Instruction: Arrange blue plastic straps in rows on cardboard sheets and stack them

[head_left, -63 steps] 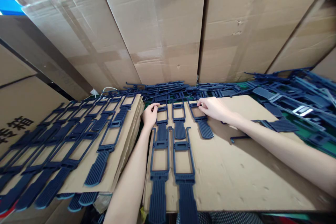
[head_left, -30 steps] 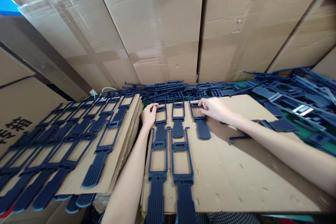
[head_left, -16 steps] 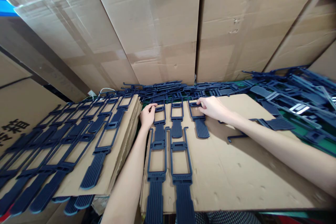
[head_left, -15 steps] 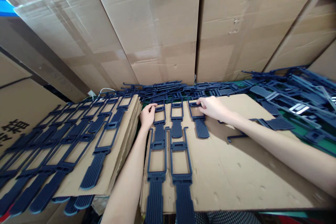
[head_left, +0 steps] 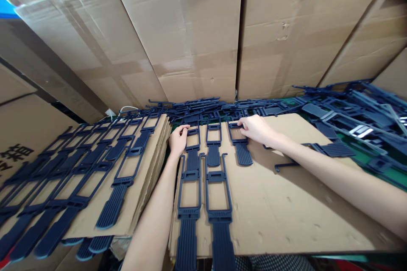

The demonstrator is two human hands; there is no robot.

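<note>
My right hand (head_left: pixel 254 129) pinches the upper right side of a dark blue plastic frame part (head_left: pixel 244 153), which lies on a cardboard sheet (head_left: pixel 270 211) with its ribbed tongue toward me. At the sheet's back left corner, my left hand (head_left: pixel 179 139) has its fingers closed on the edge of another frame part (head_left: pixel 192 159). Between my hands lies a third such part (head_left: pixel 213 154). Nearer to me, two larger-looking parts, one on the left (head_left: pixel 187 241) and one beside it (head_left: pixel 223 243), overhang the front edge.
A cardboard stack (head_left: pixel 133 203) on the left bears rows of the same parts. Tangled loose parts (head_left: pixel 356 114) lie along the back and right. Tall cartons (head_left: pixel 197 29) stand behind. Another part (head_left: pixel 333 149) crosses the sheet's right side, partly under my right arm.
Both hands keep nearly the same place and grip. The whole view has shifted very slightly; no part has visibly moved on the sheet.
</note>
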